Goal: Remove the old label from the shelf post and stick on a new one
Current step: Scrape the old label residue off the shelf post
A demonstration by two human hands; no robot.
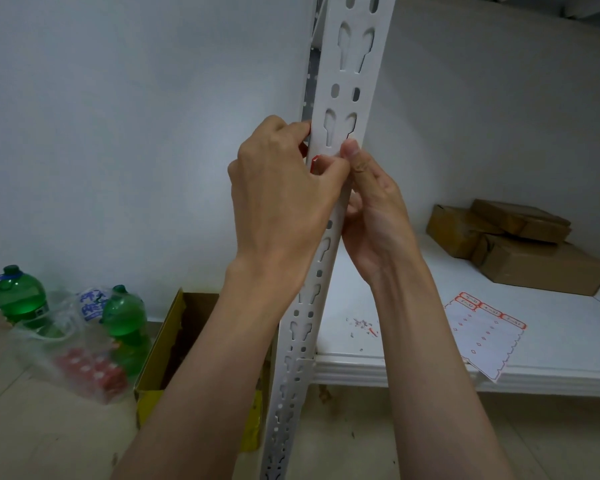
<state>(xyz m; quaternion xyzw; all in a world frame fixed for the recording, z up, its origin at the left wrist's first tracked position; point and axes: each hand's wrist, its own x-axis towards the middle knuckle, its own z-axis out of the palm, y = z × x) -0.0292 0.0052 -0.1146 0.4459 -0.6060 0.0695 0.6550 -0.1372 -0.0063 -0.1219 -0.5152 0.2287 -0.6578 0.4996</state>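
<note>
Post (343,109) stands upright at shelf (413,341) corner, both hands on it at mid height. Left hand (278,199) curls round post edge; right hand (371,216) grips post, thumb pressing face. Red-edged label (315,163) on post between fingertips, likely new one being stuck on, mostly hidden. Label sheet (478,337) on shelf, torn scraps (362,325) beside it: old label apparently off; pressing down remains.

post (340,140): white, slotted, upright | label (314,163): red-edged, on post, mostly hidden

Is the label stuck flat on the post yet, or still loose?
Cannot tell. Only a red edge of the label shows on the post; the hands, left and right, cover the rest.
</note>
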